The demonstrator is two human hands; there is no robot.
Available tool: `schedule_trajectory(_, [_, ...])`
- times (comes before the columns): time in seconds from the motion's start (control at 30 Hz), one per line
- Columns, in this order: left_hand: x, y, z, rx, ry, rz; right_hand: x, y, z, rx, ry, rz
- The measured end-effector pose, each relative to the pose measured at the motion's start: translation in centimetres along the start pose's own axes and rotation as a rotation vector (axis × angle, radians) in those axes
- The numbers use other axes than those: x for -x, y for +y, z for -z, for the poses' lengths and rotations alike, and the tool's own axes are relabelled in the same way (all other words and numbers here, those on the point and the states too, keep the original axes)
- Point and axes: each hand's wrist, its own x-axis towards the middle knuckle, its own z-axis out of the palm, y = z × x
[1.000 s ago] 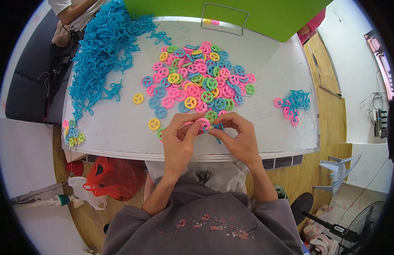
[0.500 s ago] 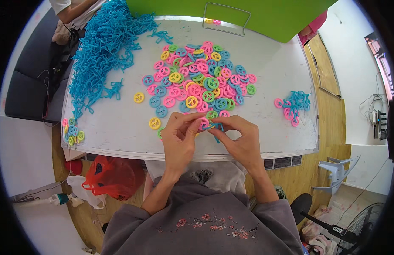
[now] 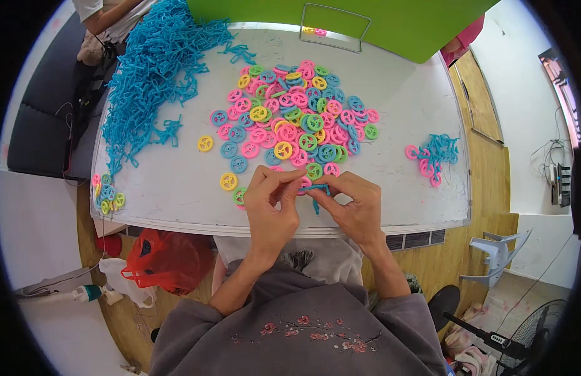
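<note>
At the near side of the table my two hands meet fingertip to fingertip. My left hand [image 3: 273,207] pinches a pink toy wheel [image 3: 305,182], mostly covered by its fingers. A thin blue plastic frame piece [image 3: 316,207] is gripped by my right hand [image 3: 354,207], its upper bar lying against the wheel. Whether the two parts are joined cannot be seen. Just beyond my fingertips spreads a heap of spoked toy wheels [image 3: 287,133] in pink, blue, green and yellow. A green wheel [image 3: 240,197] lies beside my left hand.
A large pile of blue frame pieces [image 3: 154,69] covers the table's left side. Blue pieces with pink wheels [image 3: 438,152] lie at the right, a small wheel cluster [image 3: 107,194] at the near left corner. A green box [image 3: 347,19] stands at the back; a person's arm [image 3: 115,15] shows far left.
My left hand has shifted slightly right and turned, hiding more of the pink wheel. The blue frame piece has tilted, its lower leg now hanging closer to the table edge.
</note>
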Motion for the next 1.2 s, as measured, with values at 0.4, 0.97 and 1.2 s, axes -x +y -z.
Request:
schedule_trajectory(0.4, [0.2,0.3,-1.2,0.274,0.054,0.125,1.4,0.4,-1.5,-0.257,0.090,-0.306])
schedule_trajectory(0.97, [-0.4,1.6,-0.2,0.278,0.009,0.152,-0.7,-0.6,0.2,-0.025,-0.053,-0.025])
schedule_trajectory(1.2, [-0.5,1.7,-0.3,0.370,0.025,0.184,-0.2,0.3,-0.7,-0.022,-0.008,0.025])
